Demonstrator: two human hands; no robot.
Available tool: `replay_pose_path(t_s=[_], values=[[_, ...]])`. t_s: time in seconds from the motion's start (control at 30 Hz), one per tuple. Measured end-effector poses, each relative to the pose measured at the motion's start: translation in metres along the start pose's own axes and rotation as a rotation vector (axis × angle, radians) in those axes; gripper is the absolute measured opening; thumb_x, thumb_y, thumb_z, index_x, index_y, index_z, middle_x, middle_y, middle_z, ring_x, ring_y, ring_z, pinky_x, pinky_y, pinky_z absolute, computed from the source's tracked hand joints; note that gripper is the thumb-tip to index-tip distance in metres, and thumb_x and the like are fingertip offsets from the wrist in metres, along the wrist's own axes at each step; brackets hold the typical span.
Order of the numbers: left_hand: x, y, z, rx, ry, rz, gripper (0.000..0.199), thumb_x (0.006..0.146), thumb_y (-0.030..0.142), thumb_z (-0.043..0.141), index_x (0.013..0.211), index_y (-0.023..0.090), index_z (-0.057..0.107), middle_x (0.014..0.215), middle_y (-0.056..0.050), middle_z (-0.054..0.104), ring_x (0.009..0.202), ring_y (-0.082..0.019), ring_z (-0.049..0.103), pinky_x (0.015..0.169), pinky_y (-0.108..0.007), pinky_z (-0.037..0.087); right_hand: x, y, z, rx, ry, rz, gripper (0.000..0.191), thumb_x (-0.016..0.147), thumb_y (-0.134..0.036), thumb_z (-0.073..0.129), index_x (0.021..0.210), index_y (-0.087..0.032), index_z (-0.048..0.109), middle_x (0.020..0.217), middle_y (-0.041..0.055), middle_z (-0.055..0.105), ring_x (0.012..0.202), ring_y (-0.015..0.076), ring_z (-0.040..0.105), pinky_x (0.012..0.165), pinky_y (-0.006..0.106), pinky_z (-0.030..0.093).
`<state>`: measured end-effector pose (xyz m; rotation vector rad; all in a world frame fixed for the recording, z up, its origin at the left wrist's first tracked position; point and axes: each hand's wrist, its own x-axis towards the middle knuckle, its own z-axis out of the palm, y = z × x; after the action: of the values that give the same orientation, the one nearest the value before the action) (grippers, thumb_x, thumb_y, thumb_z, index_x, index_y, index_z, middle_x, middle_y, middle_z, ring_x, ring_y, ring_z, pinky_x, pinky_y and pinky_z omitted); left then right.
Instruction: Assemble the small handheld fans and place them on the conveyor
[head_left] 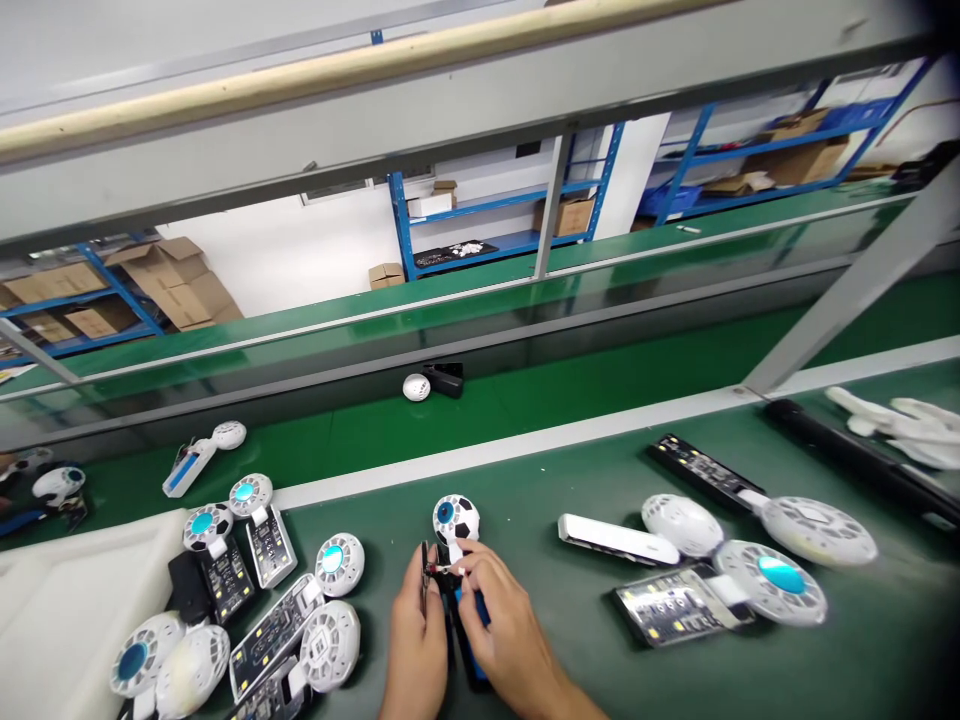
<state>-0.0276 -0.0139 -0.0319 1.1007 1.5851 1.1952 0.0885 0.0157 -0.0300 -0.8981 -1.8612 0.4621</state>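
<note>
Bare hands work close together low in the view, over a green tabletop [540,590]. The left hand [411,645] has its fingers [429,592] clenched around a thin dark tool [424,565], possibly tweezers, though it is too small to tell. The right hand [510,640] has its fingers [469,562] pinched on a tiny white-and-red wire piece [444,570], which runs toward that tool. Just above both hands stands a handheld device [454,520] with a round, black-and-white vented head and a blue centre, upright, its dark body partly hidden behind the right hand. To the left on the tabletop lie round vented heads [334,565] and bare circuit boards [270,630], and to the right a larger head [772,590], another circuit board [675,605] and a white handle shell [615,538]. A white glove [896,430] lies at the far right. Beyond, a green conveyor belt [337,450] carries a white head [416,387], with blue shelving [495,220] holding cardboard boxes [802,155] behind it
</note>
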Motion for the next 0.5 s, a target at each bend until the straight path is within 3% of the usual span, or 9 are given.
replay_pose_path(t_s=[0.1, 0.17, 0.23, 0.3, 0.4, 0.5], values=[[-0.003, 0.003, 0.004, -0.089, -0.015, -0.046, 0.06, 0.081, 0.038, 0.048, 0.13, 0.006, 0.037, 0.137, -0.018, 0.04, 0.126, -0.025, 0.039, 0.106, -0.039, 0.029, -0.008, 0.006, 0.002, -0.074, 0.028, 0.055, 0.013, 0.084, -0.013, 0.04, 0.089, -0.019, 0.052, 0.104, 0.0135, 0.059, 0.107, 0.0253, 0.054, 0.083, 0.04, 0.051], [-0.01, 0.008, 0.009, -0.104, -0.085, -0.04, 0.061, 0.081, 0.039, 0.046, 0.132, 0.006, 0.036, 0.138, -0.017, 0.038, 0.126, -0.025, 0.039, 0.105, -0.038, 0.032, -0.017, 0.013, 0.004, -0.156, 0.047, 0.203, 0.03, 0.081, -0.018, 0.044, 0.11, -0.015, 0.046, 0.121, 0.0195, 0.05, 0.111, 0.0306, 0.052, 0.083, 0.046, 0.049], [-0.017, 0.015, 0.011, 0.024, -0.15, 0.047, 0.055, 0.081, 0.04, 0.046, 0.128, 0.011, 0.045, 0.135, -0.013, 0.043, 0.127, -0.026, 0.037, 0.105, -0.041, 0.031, -0.027, 0.022, 0.005, -0.156, -0.004, 0.407, 0.052, 0.078, -0.023, 0.046, 0.127, -0.011, 0.032, 0.115, 0.0218, 0.055, 0.098, 0.0325, 0.06, 0.074, 0.047, 0.052], [-0.022, 0.025, 0.005, 0.247, -0.135, 0.141, 0.053, 0.078, 0.039, 0.048, 0.125, 0.013, 0.05, 0.133, -0.01, 0.046, 0.13, -0.029, 0.03, 0.107, -0.046, 0.025, -0.033, 0.029, 0.005, -0.067, -0.13, 0.549, 0.056, 0.078, -0.028, 0.047, 0.128, -0.009, 0.031, 0.093, 0.0165, 0.066, 0.077, 0.0302, 0.066, 0.064, 0.044, 0.053], [-0.027, 0.037, -0.026, 0.567, -0.065, 0.185, 0.055, 0.078, 0.034, 0.046, 0.127, 0.011, 0.047, 0.134, -0.011, 0.045, 0.129, -0.03, 0.032, 0.107, -0.048, 0.024, -0.024, 0.035, -0.001, 0.086, -0.27, 0.578, 0.043, 0.074, -0.034, 0.054, 0.111, -0.013, 0.048, 0.08, 0.0107, 0.07, 0.073, 0.029, 0.067, 0.062, 0.039, 0.052], [-0.032, 0.036, -0.076, 0.904, 0.0, 0.146, 0.05, 0.077, 0.026, 0.043, 0.123, 0.009, 0.052, 0.127, -0.014, 0.053, 0.122, -0.032, 0.043, 0.104, -0.048, 0.03, 0.012, 0.039, -0.015, 0.215, -0.346, 0.657, 0.027, 0.07, -0.038, 0.058, 0.086, -0.017, 0.058, 0.074, 0.0071, 0.07, 0.07, 0.0276, 0.067, 0.06, 0.035, 0.051]])
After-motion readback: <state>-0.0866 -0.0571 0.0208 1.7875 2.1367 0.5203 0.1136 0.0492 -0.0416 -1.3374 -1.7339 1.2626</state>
